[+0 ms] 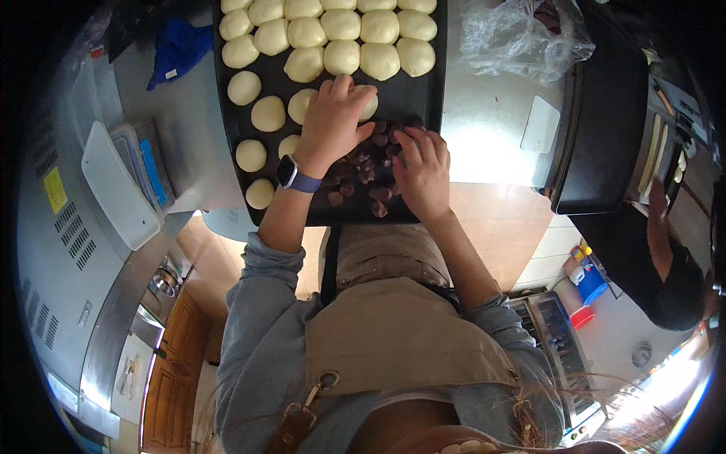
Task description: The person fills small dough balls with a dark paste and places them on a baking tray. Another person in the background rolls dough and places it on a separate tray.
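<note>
A black baking tray [420, 93] holds rows of pale dough balls [380, 59] at its far end and several more down its left side. My left hand [337, 116], with a watch on the wrist, lies over a dough ball [368, 105], its fingertips at that ball's far edge; whether it grips the ball is unclear. Dark brown chunks [363, 164], which look like chocolate or a similar filling, are scattered at the tray's near right. My right hand [422, 164] is among these chunks with its fingers bent downward; its fingertips are partly hidden, so any piece held cannot be told.
Clear plastic wrap [522, 40] and a white dough scraper [540, 125] lie on the metal table to the right. Stacked black trays [601, 130] stand beyond. A blue cloth [178, 48] and lidded plastic containers [139, 164] are at left. A co-worker's arm [658, 232] shows far right.
</note>
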The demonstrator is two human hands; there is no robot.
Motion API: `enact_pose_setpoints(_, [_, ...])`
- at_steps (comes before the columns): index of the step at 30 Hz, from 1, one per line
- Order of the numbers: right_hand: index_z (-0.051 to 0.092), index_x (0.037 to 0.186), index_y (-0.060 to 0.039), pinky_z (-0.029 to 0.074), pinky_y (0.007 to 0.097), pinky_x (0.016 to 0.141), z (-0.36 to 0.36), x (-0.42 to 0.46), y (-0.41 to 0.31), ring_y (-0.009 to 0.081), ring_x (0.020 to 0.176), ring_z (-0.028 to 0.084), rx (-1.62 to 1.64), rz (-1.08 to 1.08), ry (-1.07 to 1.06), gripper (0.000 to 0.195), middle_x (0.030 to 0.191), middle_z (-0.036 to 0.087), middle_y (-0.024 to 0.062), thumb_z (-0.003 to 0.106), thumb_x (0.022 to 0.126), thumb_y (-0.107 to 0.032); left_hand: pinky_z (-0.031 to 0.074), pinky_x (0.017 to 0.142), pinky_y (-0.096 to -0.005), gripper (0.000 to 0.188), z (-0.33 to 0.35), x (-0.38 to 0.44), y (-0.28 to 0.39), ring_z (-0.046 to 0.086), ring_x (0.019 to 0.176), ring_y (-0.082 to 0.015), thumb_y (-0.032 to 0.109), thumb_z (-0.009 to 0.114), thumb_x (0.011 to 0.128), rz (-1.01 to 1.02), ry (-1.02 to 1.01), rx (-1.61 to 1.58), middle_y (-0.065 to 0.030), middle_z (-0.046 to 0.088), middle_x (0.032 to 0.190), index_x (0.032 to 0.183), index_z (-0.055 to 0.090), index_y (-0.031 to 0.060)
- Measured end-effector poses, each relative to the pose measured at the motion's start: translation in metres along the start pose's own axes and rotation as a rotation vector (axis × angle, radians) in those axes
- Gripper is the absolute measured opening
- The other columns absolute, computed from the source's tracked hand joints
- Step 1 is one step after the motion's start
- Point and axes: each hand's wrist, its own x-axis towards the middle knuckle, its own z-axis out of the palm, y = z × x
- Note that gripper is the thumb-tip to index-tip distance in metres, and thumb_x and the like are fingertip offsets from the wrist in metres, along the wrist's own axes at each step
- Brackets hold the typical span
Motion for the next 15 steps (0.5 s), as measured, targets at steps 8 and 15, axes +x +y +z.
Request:
enact_pose_setpoints(8, [0.061,0.092,-0.0111,0.045,0.0415,0.087,0.042,0.037,-0.012,0.0271,0.096,0.058,-0.126,-0.087,0.038,0.026,0.09,0.061,0.0062,0.075,0.074,-0.024,0.048,0.087,-0.047,0.044,-0.026,0.005,-0.048,0.053,0.107,-0.0367,0.014,0.071,0.075,-0.1,0.392,0.126,-0.0139,0.055,0.112,0.118,0.062,0.0154])
enact_pose_setpoints(15, [0.064,0.096,-0.0089,0.047,0.0408,0.084,0.011,0.019,-0.027,0.0278,0.092,0.061,0.147,-0.196,0.149,0.024,0.086,0.063,0.0088,0.073,0.075,-0.017,0.051,0.085,-0.0469,0.043,-0.008,0.034,-0.055,0.055,0.104,-0.04,0.01,0.073,0.072,-0.383,0.249,0.167,-0.0172,0.052,0.112,0.112,0.058,0.0116])
